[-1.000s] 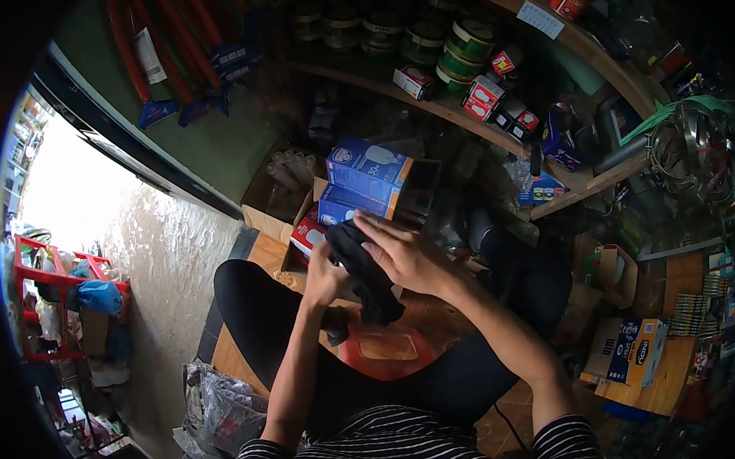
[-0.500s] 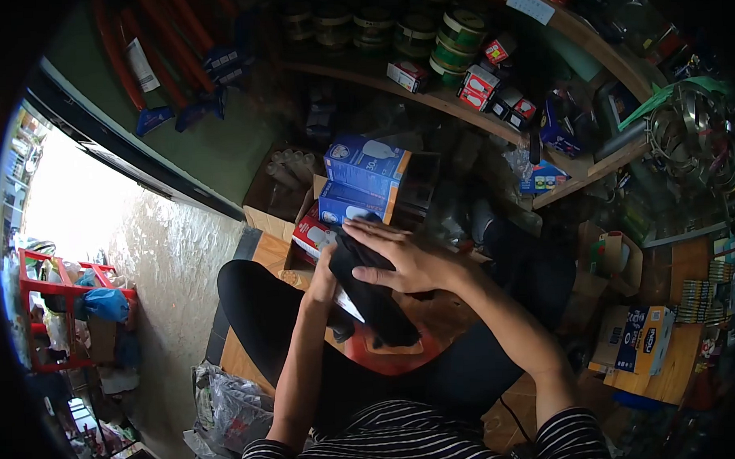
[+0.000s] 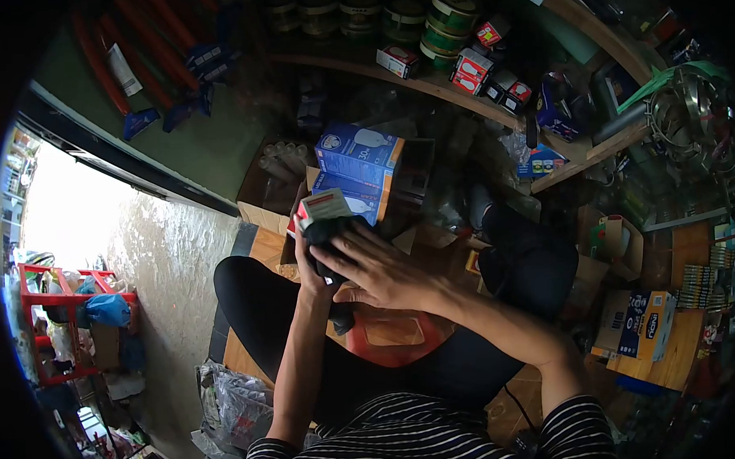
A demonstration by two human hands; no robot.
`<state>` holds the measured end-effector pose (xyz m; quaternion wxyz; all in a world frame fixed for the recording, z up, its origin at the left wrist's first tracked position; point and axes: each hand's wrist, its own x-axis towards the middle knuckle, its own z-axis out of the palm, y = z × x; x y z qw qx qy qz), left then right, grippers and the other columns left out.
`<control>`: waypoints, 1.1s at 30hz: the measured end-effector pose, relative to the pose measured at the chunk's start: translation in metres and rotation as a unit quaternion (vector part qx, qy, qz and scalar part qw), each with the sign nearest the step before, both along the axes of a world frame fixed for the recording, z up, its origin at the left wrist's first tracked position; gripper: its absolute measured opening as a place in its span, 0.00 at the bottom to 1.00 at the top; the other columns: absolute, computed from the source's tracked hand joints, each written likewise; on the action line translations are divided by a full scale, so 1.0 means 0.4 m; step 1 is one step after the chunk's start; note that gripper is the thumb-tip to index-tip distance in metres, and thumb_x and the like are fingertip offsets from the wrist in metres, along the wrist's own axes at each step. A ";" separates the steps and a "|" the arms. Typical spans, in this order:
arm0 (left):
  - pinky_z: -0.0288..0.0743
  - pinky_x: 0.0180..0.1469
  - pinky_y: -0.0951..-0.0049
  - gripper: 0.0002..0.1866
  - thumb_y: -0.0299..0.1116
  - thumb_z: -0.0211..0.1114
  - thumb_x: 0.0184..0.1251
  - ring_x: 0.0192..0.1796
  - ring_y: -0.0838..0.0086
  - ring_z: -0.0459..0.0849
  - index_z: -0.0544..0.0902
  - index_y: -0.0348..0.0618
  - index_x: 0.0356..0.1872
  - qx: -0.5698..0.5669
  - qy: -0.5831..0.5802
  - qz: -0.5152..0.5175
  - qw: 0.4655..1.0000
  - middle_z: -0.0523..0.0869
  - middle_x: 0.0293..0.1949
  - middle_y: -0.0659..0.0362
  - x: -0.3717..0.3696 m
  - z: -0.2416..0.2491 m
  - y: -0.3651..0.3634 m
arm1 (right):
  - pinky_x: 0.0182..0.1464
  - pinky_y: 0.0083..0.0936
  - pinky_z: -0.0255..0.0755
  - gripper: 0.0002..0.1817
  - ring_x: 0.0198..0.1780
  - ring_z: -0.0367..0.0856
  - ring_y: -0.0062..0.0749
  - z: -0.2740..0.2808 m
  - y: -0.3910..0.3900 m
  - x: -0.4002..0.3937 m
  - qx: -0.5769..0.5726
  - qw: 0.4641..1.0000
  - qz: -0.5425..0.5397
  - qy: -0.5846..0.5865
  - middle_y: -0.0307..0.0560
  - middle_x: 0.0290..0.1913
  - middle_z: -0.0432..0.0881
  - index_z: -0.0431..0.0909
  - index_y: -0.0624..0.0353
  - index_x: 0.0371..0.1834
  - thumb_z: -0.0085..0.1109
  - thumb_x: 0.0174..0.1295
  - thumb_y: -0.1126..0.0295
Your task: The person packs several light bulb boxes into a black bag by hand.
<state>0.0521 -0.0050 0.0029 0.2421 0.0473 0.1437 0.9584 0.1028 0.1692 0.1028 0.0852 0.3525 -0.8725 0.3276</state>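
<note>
In front of me my left hand (image 3: 306, 268) is closed around a small box (image 3: 324, 205), whose pale top with red print tilts upward. A black cloth (image 3: 335, 228) covers much of the box's near side. Over that cloth my right hand (image 3: 377, 268) is bent, its fingers pressing it against the box. Most of the box's lower part is hidden by the cloth and fingers. Just behind my hands stands a blue bulb carton (image 3: 357, 161).
A red stool-like piece (image 3: 391, 334) lies between my legs. Tubes stand in an open carton (image 3: 258, 217) behind, at left. A wooden shelf (image 3: 427, 82) holds jars and small bulb boxes. At right is a blue and yellow carton (image 3: 638, 325); grey plastic bags (image 3: 236, 404) lie at left.
The box's pale top has come into view above my left hand. The black cloth, which hung long downward, is now bunched around the box under my right hand.
</note>
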 end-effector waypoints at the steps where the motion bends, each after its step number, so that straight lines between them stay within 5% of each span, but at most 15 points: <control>1: 0.74 0.75 0.54 0.35 0.59 0.44 0.86 0.71 0.55 0.79 0.66 0.44 0.79 -0.061 -0.012 0.012 0.998 0.76 0.72 0.47 0.009 -0.031 0.007 | 0.82 0.55 0.55 0.45 0.77 0.67 0.62 0.009 0.002 -0.009 -0.028 0.999 0.005 -0.020 0.68 0.75 0.68 0.59 0.60 0.83 0.60 0.71 0.45; 5: 0.79 0.69 0.65 0.29 0.54 0.48 0.87 0.67 0.65 0.83 0.71 0.44 0.75 -0.205 -0.065 -0.039 0.976 0.81 0.67 0.51 0.050 0.057 0.032 | 0.84 0.51 0.49 0.44 0.86 0.49 0.63 0.007 0.040 -0.060 -0.054 0.992 -0.101 -0.055 0.71 0.84 0.52 0.54 0.70 0.83 0.52 0.78 0.46; 8: 0.80 0.68 0.61 0.32 0.60 0.47 0.85 0.62 0.60 0.86 0.73 0.45 0.73 -0.167 -0.132 0.045 0.976 0.84 0.62 0.50 0.037 0.138 0.066 | 0.87 0.50 0.41 0.45 0.88 0.42 0.58 -0.019 0.008 -0.021 0.008 0.996 -0.073 -0.058 0.70 0.86 0.47 0.48 0.73 0.84 0.49 0.80 0.47; 12: 0.80 0.68 0.56 0.41 0.68 0.37 0.83 0.64 0.57 0.84 0.72 0.40 0.73 -0.131 -0.035 0.078 0.988 0.83 0.63 0.46 0.001 0.097 0.024 | 0.86 0.56 0.45 0.45 0.85 0.52 0.60 -0.025 -0.009 0.000 0.029 0.999 0.000 -0.026 0.73 0.82 0.57 0.53 0.73 0.83 0.46 0.79 0.42; 15: 0.77 0.71 0.58 0.35 0.60 0.42 0.86 0.66 0.59 0.84 0.70 0.42 0.76 -0.138 -0.102 0.040 0.984 0.82 0.67 0.49 0.026 0.071 0.037 | 0.86 0.53 0.46 0.43 0.84 0.55 0.61 0.014 0.029 -0.046 0.018 0.986 -0.041 -0.159 0.74 0.80 0.60 0.56 0.73 0.82 0.38 0.82 0.41; 17: 0.75 0.73 0.59 0.31 0.56 0.44 0.87 0.69 0.60 0.81 0.70 0.44 0.77 -0.132 -0.088 0.001 0.987 0.79 0.71 0.50 0.036 0.071 0.043 | 0.86 0.50 0.47 0.42 0.85 0.54 0.60 0.011 0.039 -0.048 0.011 0.992 -0.062 -0.113 0.73 0.82 0.58 0.59 0.75 0.80 0.37 0.83 0.43; 22: 0.78 0.71 0.50 0.37 0.64 0.41 0.84 0.67 0.54 0.82 0.70 0.43 0.76 -0.233 -0.129 0.075 0.961 0.80 0.68 0.46 0.016 0.099 0.007 | 0.85 0.49 0.50 0.46 0.84 0.57 0.53 -0.012 -0.023 0.017 0.025 0.999 0.019 -0.009 0.71 0.81 0.60 0.57 0.76 0.80 0.52 0.77 0.43; 25: 0.81 0.67 0.52 0.38 0.65 0.44 0.82 0.61 0.54 0.86 0.73 0.43 0.74 -0.191 -0.104 0.045 0.975 0.84 0.63 0.46 0.021 0.114 0.006 | 0.86 0.47 0.51 0.49 0.85 0.55 0.52 0.000 0.001 -0.024 0.073 0.993 0.040 -0.084 0.66 0.84 0.57 0.53 0.68 0.84 0.66 0.70 0.50; 28: 0.80 0.69 0.59 0.33 0.59 0.49 0.82 0.62 0.60 0.86 0.74 0.43 0.72 -0.198 -0.133 0.037 0.971 0.85 0.63 0.50 0.024 0.050 0.018 | 0.82 0.43 0.61 0.44 0.83 0.62 0.49 0.057 0.071 -0.062 -0.029 0.993 0.007 -0.116 0.59 0.83 0.62 0.61 0.62 0.82 0.72 0.66 0.59; 33: 0.75 0.72 0.58 0.35 0.50 0.65 0.75 0.67 0.64 0.82 0.68 0.42 0.75 -0.173 -0.049 -0.075 0.981 0.81 0.66 0.53 0.020 0.061 0.017 | 0.67 0.36 0.77 0.21 0.68 0.82 0.50 0.147 0.145 -0.081 -0.171 0.953 -0.066 -0.241 0.60 0.66 0.83 0.79 0.59 0.70 0.58 0.78 0.63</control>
